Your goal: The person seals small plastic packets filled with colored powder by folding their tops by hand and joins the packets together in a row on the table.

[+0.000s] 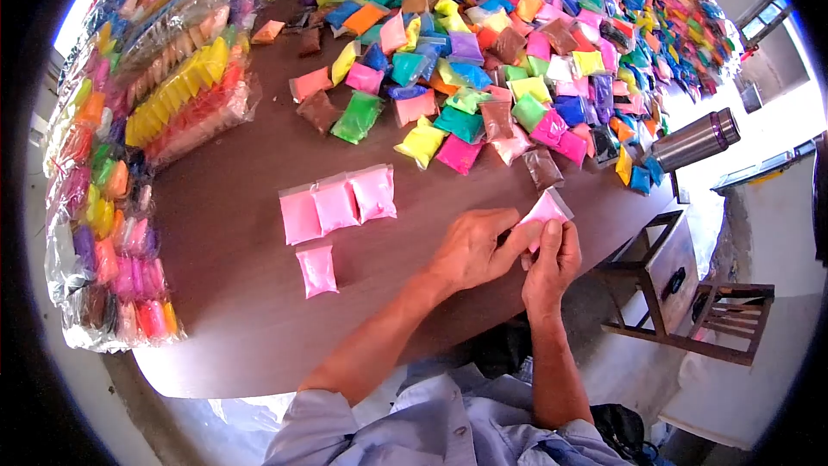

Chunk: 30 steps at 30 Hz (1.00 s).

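The small pink-filled packet of clear plastic film (547, 209) is held between both hands, over the near right side of the brown table (233, 311). The left grip (473, 248) and right grip (552, 272) are closed on it, pinching its lower part. It looks light, soft and easily dented — the smooth film may slip. The flat clear margin seems the safest hold; hard squeezing could strain a seam.

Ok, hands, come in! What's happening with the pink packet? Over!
Left hand, right hand: both gripping one pink packet. Four other pink packets off to the left. Brown packet just beyond, not blocking.
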Available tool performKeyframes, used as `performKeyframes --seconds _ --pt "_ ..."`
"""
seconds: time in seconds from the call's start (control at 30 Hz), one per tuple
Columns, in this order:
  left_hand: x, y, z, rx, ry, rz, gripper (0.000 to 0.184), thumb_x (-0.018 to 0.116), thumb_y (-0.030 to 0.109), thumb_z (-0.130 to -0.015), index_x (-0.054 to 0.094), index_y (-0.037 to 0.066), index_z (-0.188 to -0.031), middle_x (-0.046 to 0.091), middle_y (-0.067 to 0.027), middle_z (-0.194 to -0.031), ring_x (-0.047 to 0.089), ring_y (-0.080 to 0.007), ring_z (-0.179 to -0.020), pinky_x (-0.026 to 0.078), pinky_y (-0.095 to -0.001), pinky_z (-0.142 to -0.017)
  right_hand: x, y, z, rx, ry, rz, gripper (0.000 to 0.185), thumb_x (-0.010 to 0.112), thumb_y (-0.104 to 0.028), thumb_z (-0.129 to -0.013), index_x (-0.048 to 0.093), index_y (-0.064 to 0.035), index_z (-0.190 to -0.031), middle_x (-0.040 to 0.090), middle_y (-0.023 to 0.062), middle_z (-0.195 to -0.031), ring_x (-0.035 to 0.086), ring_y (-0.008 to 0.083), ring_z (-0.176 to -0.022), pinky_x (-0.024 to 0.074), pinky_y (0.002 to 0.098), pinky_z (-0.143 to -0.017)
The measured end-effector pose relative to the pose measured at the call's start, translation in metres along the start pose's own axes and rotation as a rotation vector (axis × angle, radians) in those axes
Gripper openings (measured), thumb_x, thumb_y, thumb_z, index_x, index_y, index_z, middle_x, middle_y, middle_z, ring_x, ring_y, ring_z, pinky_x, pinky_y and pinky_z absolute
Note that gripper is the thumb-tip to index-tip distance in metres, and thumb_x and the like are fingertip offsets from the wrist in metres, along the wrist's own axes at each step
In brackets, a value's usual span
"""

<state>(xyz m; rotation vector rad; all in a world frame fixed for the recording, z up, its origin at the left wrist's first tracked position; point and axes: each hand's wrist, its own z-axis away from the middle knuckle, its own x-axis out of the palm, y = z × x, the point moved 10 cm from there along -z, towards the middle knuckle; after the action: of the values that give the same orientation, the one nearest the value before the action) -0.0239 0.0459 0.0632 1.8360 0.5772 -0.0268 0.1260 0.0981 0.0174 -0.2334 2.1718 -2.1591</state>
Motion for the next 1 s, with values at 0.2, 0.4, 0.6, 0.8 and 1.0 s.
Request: performKeyframes --seconds 0.2,0.4,0.6,0.8,1.0 --pt "-0.004 0.0 -0.003 -0.032 0.007 0.032 0.035 0.064 0.026 -0.1 0.063 -0.001 -0.078 0.064 -0.0201 -0.072 0.065 -0.042 -0.067 0.051 -0.048 -0.061 0.005 -0.002 -0.001 -0.034 -0.021 0.069 0.026 0.053 -0.031 -0.109 0.055 -0.0078 -0.097 0.055 -0.0017 -0.075 0.046 0.0043 -0.055 0.0363 0.0211 -0.046" --pt "-0.004 -0.004 -0.003 -0.053 0.032 0.028 0.034 0.066 0.026 -0.099 0.064 -0.001 -0.08 0.064 -0.0205 -0.071 0.065 -0.0417 -0.065 0.051 -0.0465 -0.06 0.004 0.003 -0.001 -0.075 -0.105 0.117 0.025 0.055 -0.027 -0.108 0.055 -0.0057 -0.095 0.055 -0.0016 -0.075 0.046 0.0033 -0.058 0.0358 0.0207 -0.048" --pt "-0.009 -0.008 -0.003 -0.032 0.066 0.046 0.029 0.068 0.026 -0.099 0.067 0.0 -0.086 0.06 -0.0192 -0.068 0.061 -0.0318 -0.057 0.047 -0.0429 -0.055 0.018 -0.011 0.002 -0.098 -0.159 0.128 0.027 0.055 -0.025 -0.109 0.055 -0.0057 -0.091 0.054 -0.003 -0.075 0.045 0.0028 -0.058 0.0357 0.0208 -0.05" --pt "-0.006 -0.01 -0.001 -0.045 0.047 -0.015 0.029 0.071 0.026 -0.097 0.067 0.0 -0.084 0.059 -0.0174 -0.066 0.059 -0.0264 -0.055 0.046 -0.0405 -0.053 0.011 -0.009 0.0 -0.103 -0.099 0.102 0.023 0.052 -0.023 -0.11 0.058 -0.0078 -0.094 0.053 -0.0033 -0.072 0.045 0.0026 -0.056 0.0344 0.0205 -0.048" --pt "-0.007 -0.017 0.0 -0.127 0.089 0.096 0.03 0.071 0.026 -0.097 0.066 0.0 -0.084 0.062 -0.0169 -0.067 0.061 -0.0237 -0.056 0.048 -0.0384 -0.053 0.018 -0.012 0.003 -0.126 -0.175 0.141 0.023 0.054 -0.024 -0.109 0.061 -0.0045 -0.099 0.055 -0.0051 -0.075 0.045 0.0013 -0.061 0.035 0.0201 -0.051"
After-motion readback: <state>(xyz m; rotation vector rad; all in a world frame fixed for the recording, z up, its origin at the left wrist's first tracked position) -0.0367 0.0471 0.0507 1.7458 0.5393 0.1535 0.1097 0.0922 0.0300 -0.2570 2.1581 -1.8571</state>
